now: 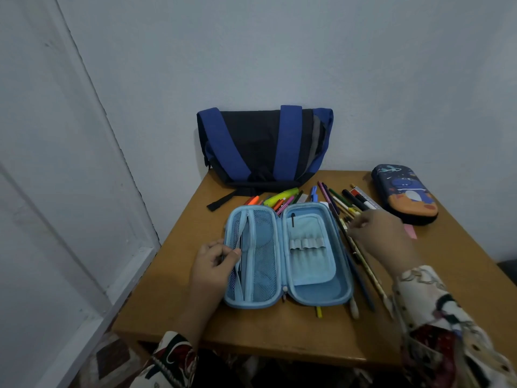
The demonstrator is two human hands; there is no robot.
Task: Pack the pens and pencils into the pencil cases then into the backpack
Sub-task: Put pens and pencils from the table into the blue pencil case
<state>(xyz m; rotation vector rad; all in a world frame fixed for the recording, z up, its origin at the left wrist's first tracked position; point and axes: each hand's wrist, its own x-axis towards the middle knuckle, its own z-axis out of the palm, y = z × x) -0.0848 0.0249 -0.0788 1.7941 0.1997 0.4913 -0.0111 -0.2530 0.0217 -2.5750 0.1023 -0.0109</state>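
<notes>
Head view. Wooden table (pixel 179 281) in room corner, white wall behind.

Light-blue pencil case (pixel 288 256) lies unzipped & splayed flat at table centre. L half = mesh pocket w/ zip; R half = padded flap w/ row of elastic loops. One dark pen (pixel 292 219) sits upright-ish at top of R half, tucked behind flap.

Left hand (pixel 215 264) at case's L edge, fingers curled, thumb + forefinger pinching the mesh pocket's zip edge, pulling it open a bit. A dark slim item shows inside pocket; can't tell what.

Right hand (pixel 377 233) over the loose pencils (pixel 361 261) just R of case, fingers bent down toward them. Blurred; can't tell if it has hold of one or only touches.

Loose pens/markers (pixel 282 198) fanned along far side of case, incl. yellow-green highlighter, orange + pink ones. More pens & coloured pencils (pixel 340 198) to R of those, w/ a ruler (pixel 369 201) at the far end. Yellow pencil tip pokes out under case's near edge.

Blue/black backpack (pixel 263 147) stands at table's back edge vs wall, straps facing cam; one black strap end trails onto table.

2nd pencil case (pixel 404 196), dark blue w/ cartoon space print, closed, at R rear of table, apart from the pens. Small pink item just by its near end.

Patterned sleeves on both arms.
</notes>
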